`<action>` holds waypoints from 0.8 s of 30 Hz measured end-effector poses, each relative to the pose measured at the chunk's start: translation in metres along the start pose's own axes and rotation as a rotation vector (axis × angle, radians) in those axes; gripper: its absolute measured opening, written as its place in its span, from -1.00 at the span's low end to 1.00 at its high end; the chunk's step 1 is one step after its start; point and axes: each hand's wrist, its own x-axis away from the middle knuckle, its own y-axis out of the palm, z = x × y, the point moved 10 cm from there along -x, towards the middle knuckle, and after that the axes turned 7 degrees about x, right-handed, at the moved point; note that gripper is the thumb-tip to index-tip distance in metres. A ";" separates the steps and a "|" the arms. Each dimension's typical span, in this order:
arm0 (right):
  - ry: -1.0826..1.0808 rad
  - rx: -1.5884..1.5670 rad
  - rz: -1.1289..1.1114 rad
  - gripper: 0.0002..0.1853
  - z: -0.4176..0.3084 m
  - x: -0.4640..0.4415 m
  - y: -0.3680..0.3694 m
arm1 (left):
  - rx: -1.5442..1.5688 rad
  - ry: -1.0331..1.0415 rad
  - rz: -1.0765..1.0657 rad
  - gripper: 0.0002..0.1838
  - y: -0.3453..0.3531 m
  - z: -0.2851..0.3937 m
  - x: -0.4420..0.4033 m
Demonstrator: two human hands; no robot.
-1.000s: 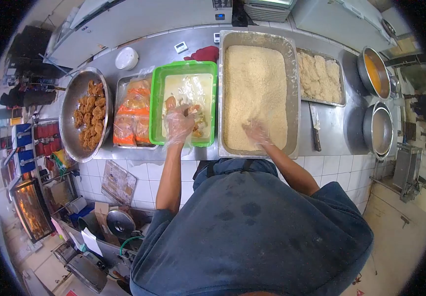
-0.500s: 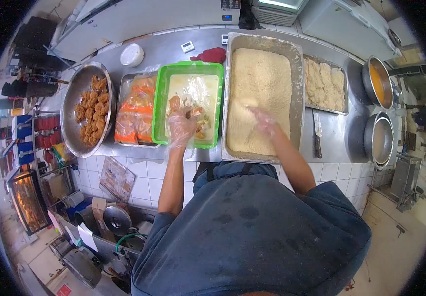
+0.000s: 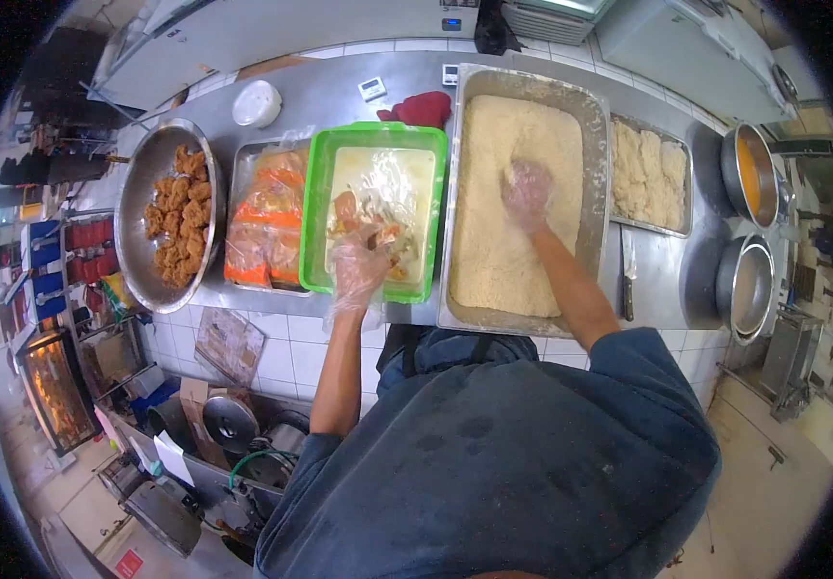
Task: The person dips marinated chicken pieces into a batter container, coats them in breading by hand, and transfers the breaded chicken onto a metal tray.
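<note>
Several wet, orange-tinged pieces [image 3: 388,234] lie in the green tub [image 3: 378,132].

A metal table [image 3: 315,92] is running across the view. From left to right, a wide bowl [image 3: 136,183], a flat tray [image 3: 247,150], a green tub [image 3: 311,212], a deep pan [image 3: 590,164] and a small tray [image 3: 653,231] are sitting on it. A knife [image 3: 628,275] is lying just in front of the small tray. At the right end, a far bowl [image 3: 733,174] and a near bowl [image 3: 731,273] are standing. Toward the back, a white pot [image 3: 257,103], a timer [image 3: 372,89], a red cloth [image 3: 421,109] and a second timer [image 3: 450,75] are resting.
</note>
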 end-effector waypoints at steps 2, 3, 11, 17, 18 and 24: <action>0.011 0.006 -0.078 -0.38 0.000 0.030 -0.004 | 0.013 0.000 -0.007 -0.70 0.001 0.000 -0.002; -0.009 0.002 -0.090 -0.37 -0.002 0.047 -0.007 | 0.000 -0.043 -0.016 -0.68 0.000 -0.001 -0.002; 0.142 0.257 0.033 -0.40 0.014 0.013 -0.013 | 0.039 -0.037 0.012 -0.69 -0.005 -0.003 -0.007; 0.150 0.253 0.091 -0.43 0.005 0.009 -0.016 | 0.045 -0.071 -0.026 -0.71 -0.008 0.001 -0.021; 0.154 0.252 0.094 -0.40 0.005 0.013 -0.015 | 0.012 -0.072 -0.034 -0.71 -0.009 0.004 -0.022; 0.128 0.279 -0.031 -0.27 0.018 0.010 -0.014 | 0.187 -0.034 0.031 -0.75 -0.007 -0.011 -0.034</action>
